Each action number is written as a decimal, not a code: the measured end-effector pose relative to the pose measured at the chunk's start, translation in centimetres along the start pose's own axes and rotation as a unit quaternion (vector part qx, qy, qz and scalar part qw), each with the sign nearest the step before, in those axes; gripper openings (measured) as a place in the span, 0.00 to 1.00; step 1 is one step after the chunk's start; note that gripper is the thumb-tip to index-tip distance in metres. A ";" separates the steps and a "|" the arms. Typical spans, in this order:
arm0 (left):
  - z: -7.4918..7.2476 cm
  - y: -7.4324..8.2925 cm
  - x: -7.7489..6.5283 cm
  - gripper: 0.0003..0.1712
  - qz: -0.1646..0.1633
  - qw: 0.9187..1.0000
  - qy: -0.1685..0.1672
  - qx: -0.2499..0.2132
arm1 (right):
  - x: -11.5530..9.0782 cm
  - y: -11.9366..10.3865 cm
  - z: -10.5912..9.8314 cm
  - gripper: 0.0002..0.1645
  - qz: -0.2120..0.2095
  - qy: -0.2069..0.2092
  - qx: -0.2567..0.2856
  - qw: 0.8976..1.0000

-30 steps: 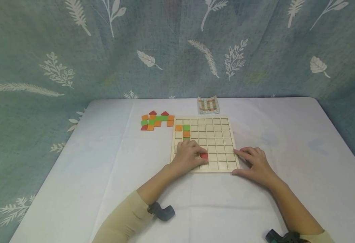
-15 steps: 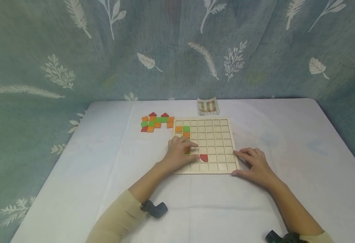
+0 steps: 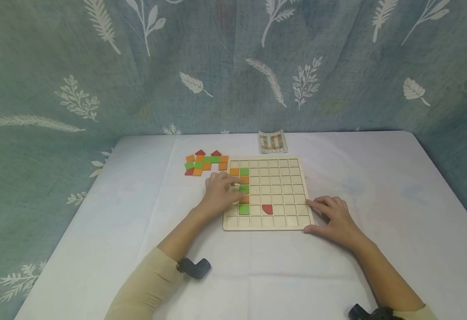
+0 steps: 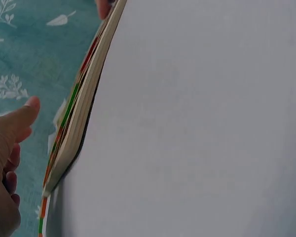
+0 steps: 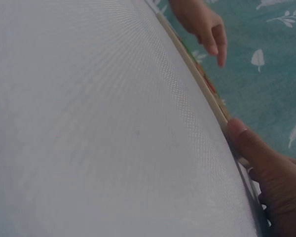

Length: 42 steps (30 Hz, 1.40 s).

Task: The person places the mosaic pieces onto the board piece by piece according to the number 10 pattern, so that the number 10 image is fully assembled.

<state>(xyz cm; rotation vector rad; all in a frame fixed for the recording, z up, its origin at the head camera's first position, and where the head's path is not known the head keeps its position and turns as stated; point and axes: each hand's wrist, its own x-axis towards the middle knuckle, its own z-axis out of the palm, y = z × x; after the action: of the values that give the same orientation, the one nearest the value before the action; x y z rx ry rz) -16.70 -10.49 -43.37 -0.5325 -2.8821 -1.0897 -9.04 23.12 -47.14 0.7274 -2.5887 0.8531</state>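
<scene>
My left hand [image 3: 219, 192] hovers over the left side of a wooden grid board [image 3: 285, 189], thumb and forefinger apart with nothing seen between them. Near its fingertips, a column of green and orange square tiles [image 3: 244, 189] lies in the second column of cells, partly covered by the hand. A red quarter-round tile [image 3: 267, 209] sits in a cell lower down. My right hand [image 3: 334, 218] holds the board at its lower right corner, forefinger on the right edge and thumb by the corner. The right wrist view shows that thumb [image 5: 241, 136] against the board's edge.
A loose group of orange, green and red tiles [image 3: 206, 166] lies on the white table [image 3: 281, 271], off the board's upper left corner. Behind the board stands a small patterned card [image 3: 273, 142]. Green leaf-print cloth [image 3: 225, 66] hangs behind the table.
My left hand has moved left and back from the red quarter-round tile, leaving it in its cell. The green and orange tiles have come into sight. The right hand stays at the corner.
</scene>
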 end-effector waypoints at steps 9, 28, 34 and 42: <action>-1.6 -2.3 1.4 0.24 -0.017 0.999 0.030 0.011 | 0.1 0.1 -0.1 0.43 0.002 0.002 -0.002 1.000; -2.2 -5.9 4.3 0.23 -0.114 0.987 0.079 0.086 | 0.1 0.0 0.0 0.42 0.003 0.004 0.000 1.000; -2.1 -6.2 4.9 0.23 -0.115 0.985 0.070 0.107 | -0.1 0.2 0.2 0.42 -0.001 0.006 0.000 1.000; -2.2 -6.5 4.8 0.22 -0.106 0.987 0.057 0.105 | -0.2 0.2 0.1 0.42 -0.008 0.010 0.004 1.000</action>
<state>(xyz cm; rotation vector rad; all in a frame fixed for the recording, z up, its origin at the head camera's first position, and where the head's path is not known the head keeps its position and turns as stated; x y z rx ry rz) -23.53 -14.99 -45.19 -0.1523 -2.9532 -0.7896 -9.06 23.28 -47.39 0.7364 -2.5600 0.8617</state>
